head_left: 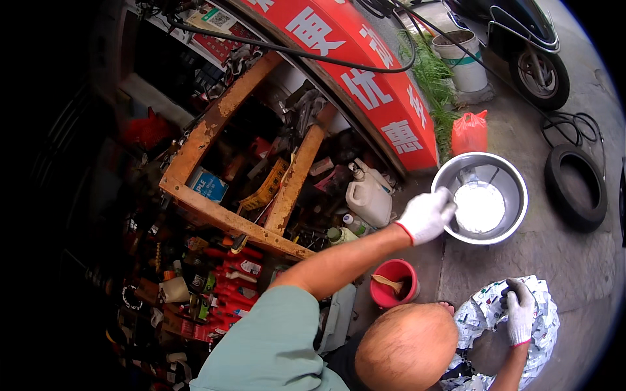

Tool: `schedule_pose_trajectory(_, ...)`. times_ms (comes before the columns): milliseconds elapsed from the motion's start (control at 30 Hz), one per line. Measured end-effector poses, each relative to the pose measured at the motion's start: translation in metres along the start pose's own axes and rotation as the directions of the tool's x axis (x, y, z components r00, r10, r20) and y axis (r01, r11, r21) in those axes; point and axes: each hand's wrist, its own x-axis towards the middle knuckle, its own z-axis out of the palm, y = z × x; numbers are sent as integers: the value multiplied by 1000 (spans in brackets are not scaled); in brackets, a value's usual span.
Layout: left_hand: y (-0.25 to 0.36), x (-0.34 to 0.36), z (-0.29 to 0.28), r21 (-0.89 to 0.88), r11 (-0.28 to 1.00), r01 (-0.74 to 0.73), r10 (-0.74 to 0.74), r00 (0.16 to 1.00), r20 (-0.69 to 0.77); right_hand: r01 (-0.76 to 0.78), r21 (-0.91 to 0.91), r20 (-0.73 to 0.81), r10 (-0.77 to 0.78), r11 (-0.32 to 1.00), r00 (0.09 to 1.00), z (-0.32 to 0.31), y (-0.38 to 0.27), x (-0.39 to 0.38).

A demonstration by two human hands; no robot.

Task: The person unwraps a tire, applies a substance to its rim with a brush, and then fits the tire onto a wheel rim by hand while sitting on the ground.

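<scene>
My left hand [427, 216], in a white knit glove, is at the near left rim of a round metal basin [516, 225]. Its fingers are blurred, so their grip cannot be made out. A bright white round patch shines in the basin; whether it is water or a reflection is unclear. My right hand [520, 316] wears a white glove with soiled dark fingertips. Its fingers bend over a thick ring [546, 319], perhaps a tyre, wrapped in white printed plastic, at lower right. Between my arms is a red bucket [396, 263] with a wooden-handled brush [388, 283] inside.
A bare tyre [574, 188] lies right of the basin, near a black hose [574, 124]. Behind the basin stand a red plastic bag [469, 132], a white bucket [464, 65] and a scooter [538, 65]. White jugs [369, 195] and a cluttered wooden frame [222, 218] fill the left.
</scene>
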Motion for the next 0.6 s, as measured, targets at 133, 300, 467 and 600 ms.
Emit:
schedule_pose_trajectory(133, -83, 22, -161, 509, 826, 244, -59, 934, -352, -10, -41, -134, 5, 999, 991, -40, 30, 10)
schedule_pose_trajectory(300, -197, -37, -320, 699, 427, 573, -174, 811, -558, -61, -21, -234, 54, 998, 971, -66, 27, 3)
schedule_pose_trajectory(467, -276, -107, -373, 543, 55, 838, -564, 474, -676, -58, 117, -310, 92, 991, 946, -87, 41, -1)
schedule_pose_trajectory(600, -236, -61, -310, 547, 137, 826, -457, 543, -705, -79, 95, -437, 113, 992, 892, -124, 40, -8)
